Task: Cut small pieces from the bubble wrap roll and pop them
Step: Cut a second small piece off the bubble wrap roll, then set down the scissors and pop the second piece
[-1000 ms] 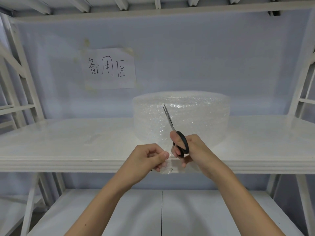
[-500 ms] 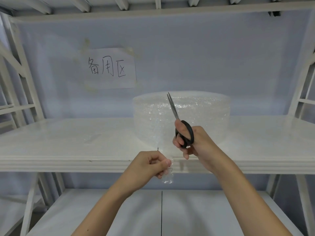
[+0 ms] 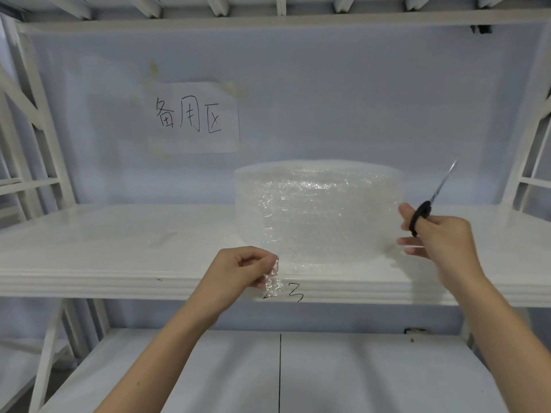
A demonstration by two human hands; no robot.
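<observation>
A wide clear bubble wrap roll stands on the white middle shelf. In front of the shelf's front edge, my left hand pinches a small cut piece of bubble wrap, which hangs below my fingers. My right hand is off to the right of the roll and holds black-handled scissors. Their blades are closed and point up and to the right.
A paper sign with handwritten characters is taped to the back wall. White frame posts stand at the left and right. A lower shelf lies beneath my arms. A small flat scrap lies on the middle shelf.
My right hand has carried the scissors from in front of the roll out to its right side. My left hand stayed low with the cut piece and shifted slightly left.
</observation>
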